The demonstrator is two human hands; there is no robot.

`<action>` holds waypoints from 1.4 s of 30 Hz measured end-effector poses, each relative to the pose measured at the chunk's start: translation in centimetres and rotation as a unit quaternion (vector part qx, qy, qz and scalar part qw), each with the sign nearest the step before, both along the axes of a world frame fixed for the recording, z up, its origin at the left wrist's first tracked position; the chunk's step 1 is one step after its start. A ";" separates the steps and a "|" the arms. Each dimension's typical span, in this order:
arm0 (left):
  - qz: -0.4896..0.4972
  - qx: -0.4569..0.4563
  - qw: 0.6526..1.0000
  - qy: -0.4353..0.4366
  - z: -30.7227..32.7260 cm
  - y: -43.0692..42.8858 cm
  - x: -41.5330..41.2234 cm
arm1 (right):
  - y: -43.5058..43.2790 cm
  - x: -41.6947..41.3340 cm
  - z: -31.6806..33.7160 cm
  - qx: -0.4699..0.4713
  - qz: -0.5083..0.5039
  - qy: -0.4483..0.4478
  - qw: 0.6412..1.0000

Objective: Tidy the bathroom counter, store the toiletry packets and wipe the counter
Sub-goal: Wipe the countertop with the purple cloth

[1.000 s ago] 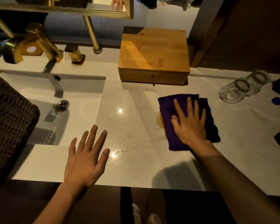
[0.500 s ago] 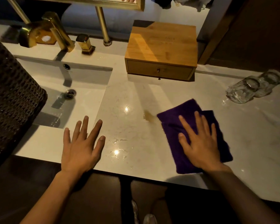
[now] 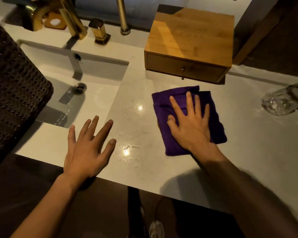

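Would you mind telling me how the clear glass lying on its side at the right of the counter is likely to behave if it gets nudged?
The glass lies on its side on the smooth counter, so it would probably roll. It looks like real glass, likely fragile. The right hand is wiping with the purple cloth nearby, so a wide stroke might knock it.

Clear drinking glasses (image 3: 286, 102) cut off at rt edge, blurred. Dark woven basket (image 3: 15, 86) cropped at left. Gold faucet (image 3: 65, 18) top out of frame.
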State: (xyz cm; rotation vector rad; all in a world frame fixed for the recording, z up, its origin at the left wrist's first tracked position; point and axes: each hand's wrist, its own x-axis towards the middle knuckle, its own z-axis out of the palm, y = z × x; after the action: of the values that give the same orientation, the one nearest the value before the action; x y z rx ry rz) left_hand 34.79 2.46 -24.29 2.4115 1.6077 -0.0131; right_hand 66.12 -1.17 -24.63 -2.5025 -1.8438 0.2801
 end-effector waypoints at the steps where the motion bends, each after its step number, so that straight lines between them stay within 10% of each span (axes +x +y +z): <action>1: 0.000 0.000 1.000 -0.002 0.0 0.0 0.0 | -0.8 -0.5 0.0 -0.002 0.019 0.003 1.000; 16: 0.006 0.008 1.000 -0.012 -0.1 0.1 -0.1 | -1.5 4.9 0.3 -0.024 -0.210 0.006 0.977; 25: -0.007 0.001 1.000 -0.030 0.1 0.2 -0.3 | -3.7 -8.1 0.7 -0.026 0.175 0.046 0.983; 31: 0.005 0.006 0.999 -0.053 0.4 -0.1 -0.3 | -13.8 1.8 0.3 -0.029 0.062 0.012 0.998; 37: 0.011 -0.004 0.998 -0.058 0.4 0.1 -0.3 | -4.0 3.3 0.3 -0.041 -0.127 -0.001 0.991; 42: 0.011 -0.006 0.997 -0.080 0.5 0.3 -0.4 | 6.1 -5.0 0.4 -0.024 -0.040 0.000 0.999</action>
State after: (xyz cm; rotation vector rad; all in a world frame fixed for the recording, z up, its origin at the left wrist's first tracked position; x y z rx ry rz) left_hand 34.40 2.77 -23.77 2.3200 1.5585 0.1679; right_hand 61.14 4.96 -24.19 -2.6006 -1.7523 0.3268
